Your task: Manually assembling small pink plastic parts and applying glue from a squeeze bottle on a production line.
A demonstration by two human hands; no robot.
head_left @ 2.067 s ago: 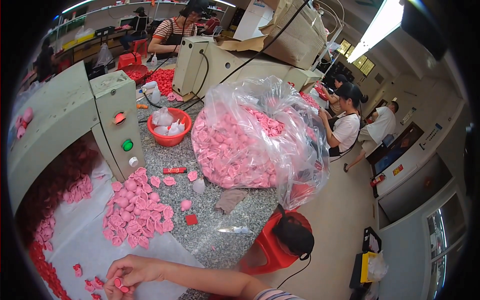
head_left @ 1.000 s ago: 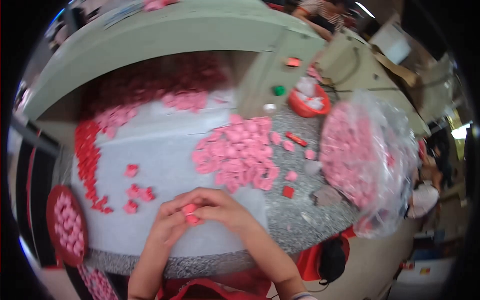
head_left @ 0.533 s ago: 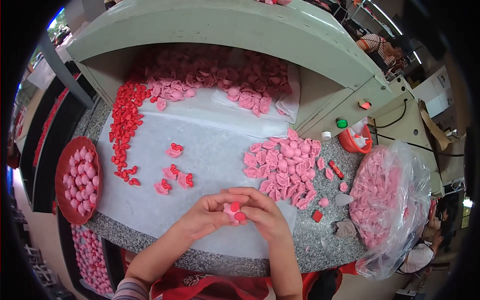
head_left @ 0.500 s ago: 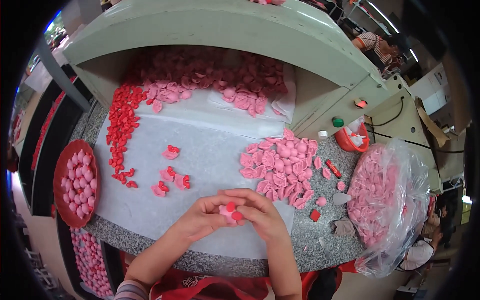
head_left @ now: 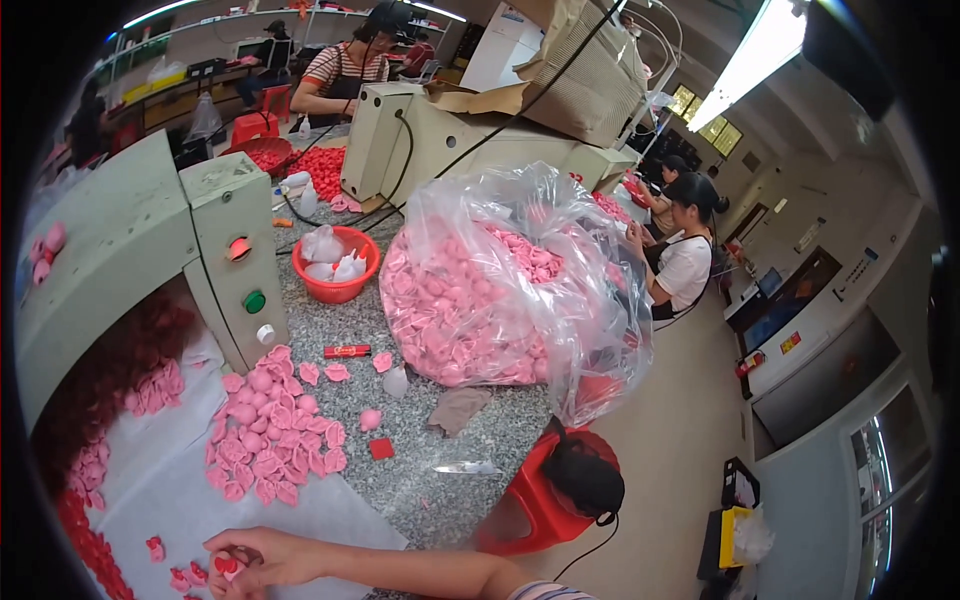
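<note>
Holds a small pink piece (head_left: 230,568) with smooth red bits in the narrow pinch of the right hand (head_left: 265,555), low over the white sheet (head_left: 180,520) toward the table's (head_left: 420,515) near edge. Cannot tell the left hand's (head_left: 221,586) grip, mostly cut off below the piece. Has a few pink-and-red pieces (head_left: 180,579) lying to the left; farther in, a heap of matte pink pieces (head_left: 275,425), some smoothly domed, others thin and ruffled. Continues past the sheet as speckled grey stone, bearing a red tube (head_left: 347,351) with lettering too small to read, a flat red square (head_left: 381,449), a crumpled grey-brown cloth (head_left: 460,410) and, by the right edge, a shiny pointed blade (head_left: 467,467). Shows along that edge a glossy clear plastic bag (head_left: 580,310) bulging with pink pieces, beside a red plastic basket (head_left: 338,291).
</note>
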